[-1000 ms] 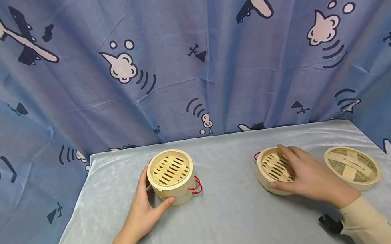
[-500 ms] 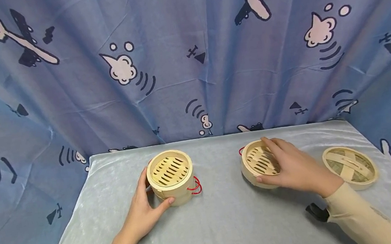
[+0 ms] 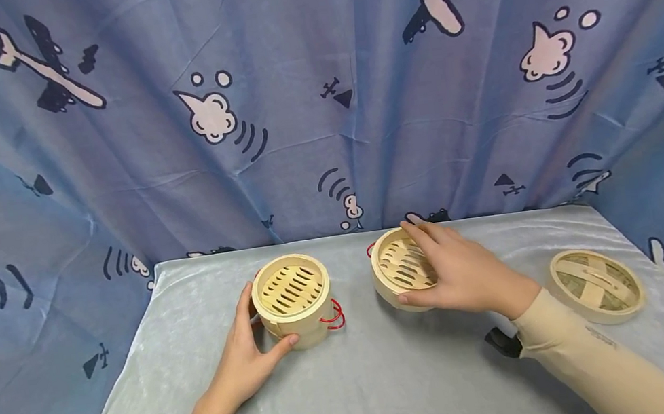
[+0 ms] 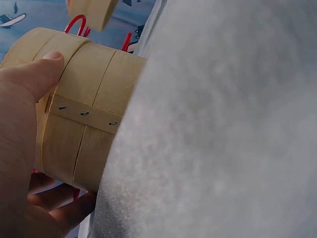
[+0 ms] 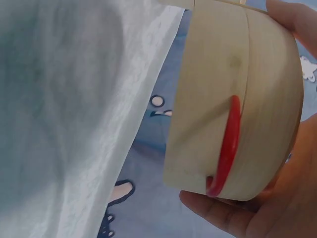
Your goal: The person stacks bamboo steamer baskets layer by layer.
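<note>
Round bamboo steamer baskets (image 3: 303, 330), stacked in two tiers with slatted tops and red loop handles, stand at left of centre on the cloth. My left hand (image 3: 234, 372) grips the stack from its left side, thumb (image 4: 47, 67) across the front wall. To the right, my right hand (image 3: 466, 277) holds a single bamboo steamer basket (image 3: 400, 267) by its rim, thumb in front and fingers at the far side. In the right wrist view, background shows between this basket (image 5: 213, 124) and the cloth, so it is raised. Its slatted floor faces up.
The bamboo steamer lid (image 3: 596, 286), with a strap handle across its woven top, lies at the right. A pale grey cloth (image 3: 359, 395) covers the table, and a blue curtain (image 3: 295, 102) with printed planes hangs behind.
My right hand has carried the single steamer basket leftward and slightly back, closer to the stack and away from the lid. The left hand and the stack have stayed in place.
</note>
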Tool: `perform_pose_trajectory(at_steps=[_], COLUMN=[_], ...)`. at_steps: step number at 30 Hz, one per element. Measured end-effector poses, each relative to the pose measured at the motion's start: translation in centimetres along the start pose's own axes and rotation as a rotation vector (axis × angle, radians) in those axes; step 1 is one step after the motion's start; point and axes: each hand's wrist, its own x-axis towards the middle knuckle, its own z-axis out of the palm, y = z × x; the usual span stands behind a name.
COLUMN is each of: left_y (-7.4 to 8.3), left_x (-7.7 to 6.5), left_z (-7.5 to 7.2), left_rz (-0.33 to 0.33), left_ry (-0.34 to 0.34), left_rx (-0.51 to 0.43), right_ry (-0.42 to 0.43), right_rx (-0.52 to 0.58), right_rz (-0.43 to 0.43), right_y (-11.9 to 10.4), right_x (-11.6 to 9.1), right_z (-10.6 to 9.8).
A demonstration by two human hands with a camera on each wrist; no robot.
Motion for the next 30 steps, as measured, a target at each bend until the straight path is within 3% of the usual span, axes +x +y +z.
perform_pose_trajectory(at_steps=[19, 30], left_y=[-0.1, 0.1], left_x=[0.0, 0.1], left_z=[-0.1, -0.3], left_rz=[0.033, 0.010], left_ry=[0.009, 0.002], left_rx=[0.000, 0.010], right_ry=[0.046, 0.046], right_rx=[0.000, 0.036], right_rz=[-0.109, -0.129], right_y=[-3.6, -5.5], right_x=[3.3, 4.9], right_z=[-0.7, -0.6])
